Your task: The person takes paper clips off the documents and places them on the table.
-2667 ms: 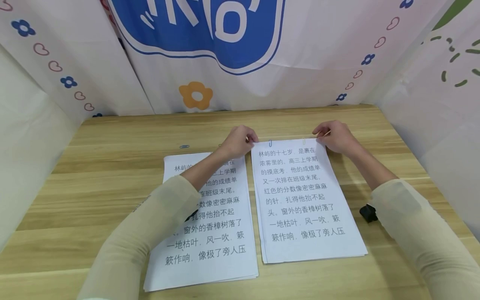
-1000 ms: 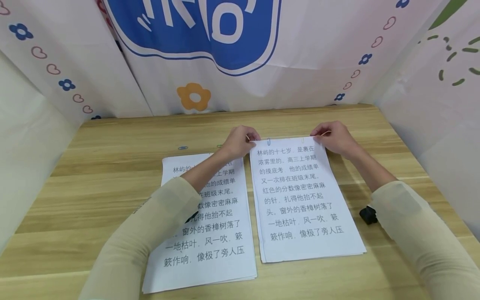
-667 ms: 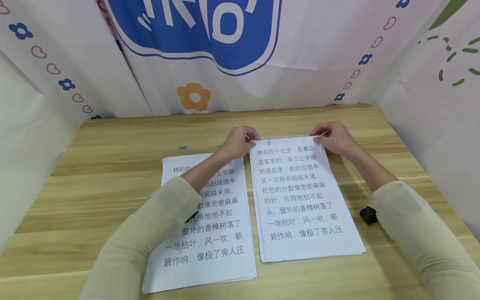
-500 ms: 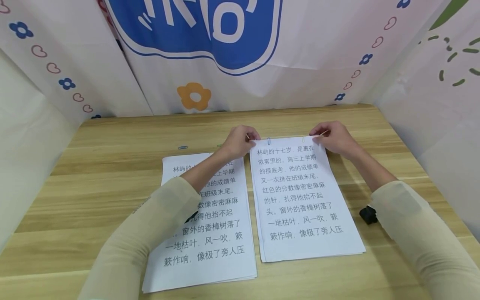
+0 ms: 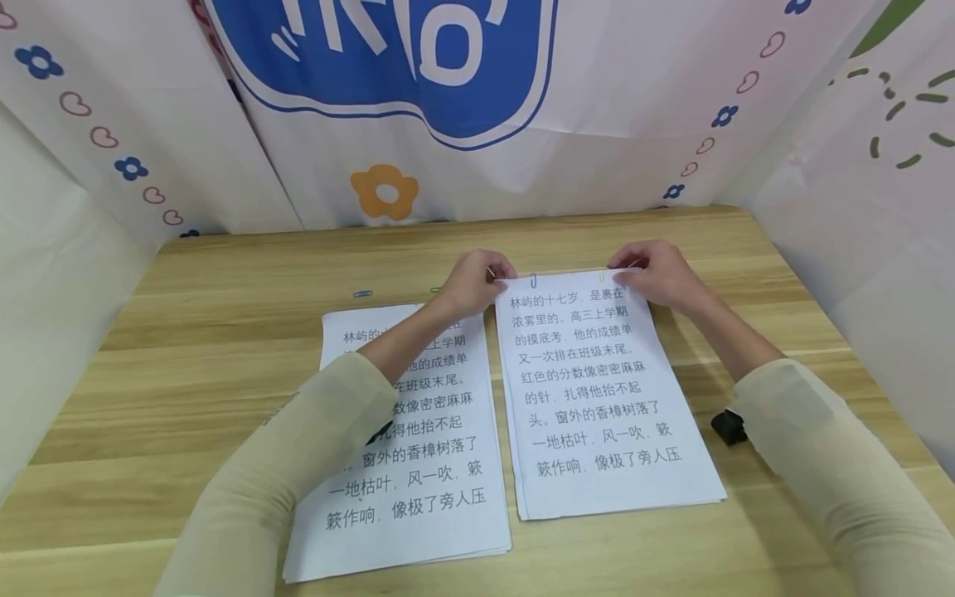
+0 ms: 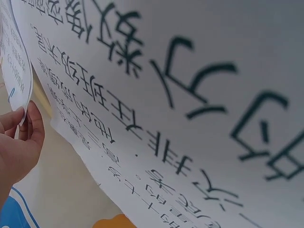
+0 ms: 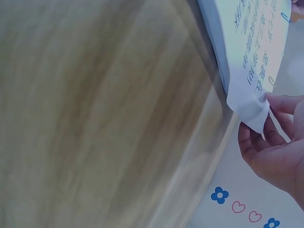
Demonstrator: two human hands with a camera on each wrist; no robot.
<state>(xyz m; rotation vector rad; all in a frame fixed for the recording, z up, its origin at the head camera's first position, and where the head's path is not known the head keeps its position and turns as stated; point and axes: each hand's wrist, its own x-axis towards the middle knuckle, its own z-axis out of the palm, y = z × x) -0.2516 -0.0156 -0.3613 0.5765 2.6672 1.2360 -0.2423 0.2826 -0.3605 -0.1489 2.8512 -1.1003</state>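
A stack of printed paper sheets point(image 5: 597, 493) lies on the right, with a blue paper clip point(image 5: 533, 280) and a pale yellow paper clip point(image 5: 601, 276) on its top edge. My left hand point(image 5: 474, 280) pinches the top left corner of this stack. At the top right corner, my right hand point(image 5: 658, 270) pinches the paper between thumb and fingers. The right wrist view shows that corner point(image 7: 254, 111) bent up from the table. A second printed stack point(image 5: 425, 539) lies to the left, partly hidden under my left forearm.
Beyond the left stack lie a loose blue paper clip point(image 5: 362, 293) and a green paper clip point(image 5: 437, 289), partly hidden. A small black object point(image 5: 729, 426) shows beside my right sleeve. A printed cloth point(image 5: 612, 124) hangs behind the wooden table point(image 5: 224, 348).
My right hand has shifted slightly left along the top edge, close to the yellow clip. Both hands keep their pinch on the right stack, and the left stack stays put.
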